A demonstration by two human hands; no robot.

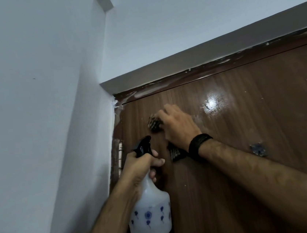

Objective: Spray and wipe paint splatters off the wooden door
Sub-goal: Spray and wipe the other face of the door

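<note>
Near the top left corner of the wooden door (245,125), your right hand (178,125) presses a dark striped cloth (154,124) flat against the panel, fingers spread over it, with the cloth's ends showing above and below the hand. Your left hand (141,165) grips the neck of a white spray bottle (150,212) with blue flowers, fingers curled around it below the black nozzle. White paint splatters (146,92) streak the door frame above; small specks dot the panel.
</note>
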